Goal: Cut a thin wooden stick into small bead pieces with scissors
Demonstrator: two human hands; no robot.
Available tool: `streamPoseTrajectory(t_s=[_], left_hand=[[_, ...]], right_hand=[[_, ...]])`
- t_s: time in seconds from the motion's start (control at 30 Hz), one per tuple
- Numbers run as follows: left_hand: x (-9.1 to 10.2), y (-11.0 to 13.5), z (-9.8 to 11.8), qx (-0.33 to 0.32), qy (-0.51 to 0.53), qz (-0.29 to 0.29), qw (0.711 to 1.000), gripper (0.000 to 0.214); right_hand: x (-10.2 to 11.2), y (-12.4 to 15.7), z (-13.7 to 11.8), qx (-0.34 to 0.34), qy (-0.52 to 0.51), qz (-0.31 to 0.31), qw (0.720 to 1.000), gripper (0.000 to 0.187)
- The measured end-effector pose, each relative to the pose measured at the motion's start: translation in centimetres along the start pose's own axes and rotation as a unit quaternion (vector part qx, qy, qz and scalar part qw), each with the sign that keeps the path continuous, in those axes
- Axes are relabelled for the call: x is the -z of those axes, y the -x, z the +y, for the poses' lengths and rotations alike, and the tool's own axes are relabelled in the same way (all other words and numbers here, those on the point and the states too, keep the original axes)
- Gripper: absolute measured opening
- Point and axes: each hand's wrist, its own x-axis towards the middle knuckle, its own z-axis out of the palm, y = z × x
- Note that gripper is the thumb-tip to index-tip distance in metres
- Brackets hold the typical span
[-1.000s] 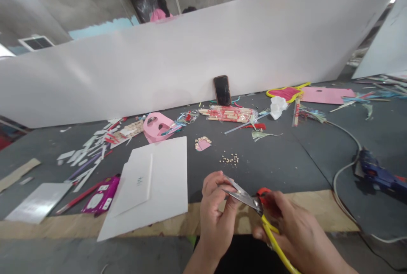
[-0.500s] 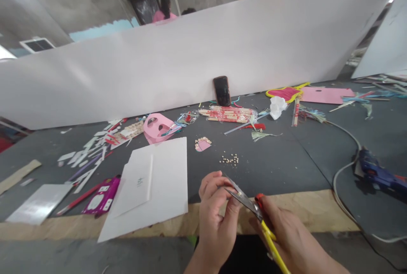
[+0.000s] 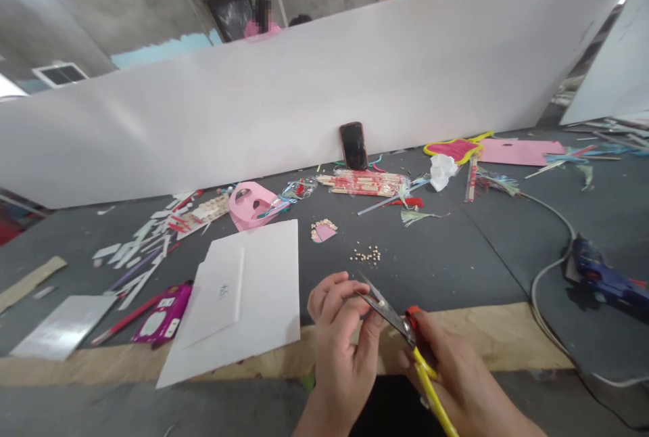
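Observation:
My right hand (image 3: pixel 449 359) grips a pair of scissors (image 3: pixel 390 313) with yellow and red handles, its blades pointing up and left. Close against the blades, my left hand (image 3: pixel 342 339) is closed in a pinch. A small pale bit (image 3: pixel 381 302) shows between the blades near my left thumb; what my fingers pinch is mostly hidden. Just beyond the hands, small pale pieces (image 3: pixel 369 254) lie scattered on the dark table. Behind them sits a small pink shape (image 3: pixel 323 232) edged with similar pieces.
White boards (image 3: pixel 268 288) lie left of my hands, beside a purple packet (image 3: pixel 165 318). A blue glue gun (image 3: pixel 608 274) with its cable is at the right. Farther back are a pink mask-like cutout (image 3: pixel 253 203), wrapped sticks (image 3: pixel 368 182) and a phone (image 3: pixel 353 145) leaning on a white partition (image 3: pixel 314 92).
My left hand has shifted slightly left, and the scissors have moved a little left and down with my right hand. The things on the table stay put.

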Motion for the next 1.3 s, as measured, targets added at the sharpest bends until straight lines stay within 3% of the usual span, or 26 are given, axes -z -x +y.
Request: streamPoseTrajectory(t_s=[0.3,0.37,0.53,0.63,0.8,1.3], left_hand=[[0.29,0.16,0.12,-0.02,-0.027,-0.003,0.999,0.017],[0.4,0.12,0.02,-0.014,-0.015,-0.014,1.0,0.016],[0.83,-0.25,0.08,0.018,0.019,-0.059,0.998,0.014],[0.93,-0.37,0.2,0.028,0.033,-0.071,0.997,0.014],[0.79,-0.34,0.32,0.038,0.037,-0.069,0.996,0.015],[0.25,0.04,0.39,0.011,-0.015,-0.024,1.0,0.012]], right_hand=[[0.31,0.02,-0.15,0.013,0.014,0.034,0.999,0.049],[0.34,0.04,-0.06,-0.005,0.011,0.019,1.0,0.047],[0.55,-0.04,-0.18,-0.032,-0.005,-0.008,0.999,0.019],[0.7,-0.31,-0.42,-0.033,-0.021,-0.009,0.999,0.011],[0.55,-0.38,-0.34,-0.031,-0.002,-0.032,0.999,0.016],[-0.22,0.04,-0.06,0.014,0.008,0.022,1.0,0.024]])
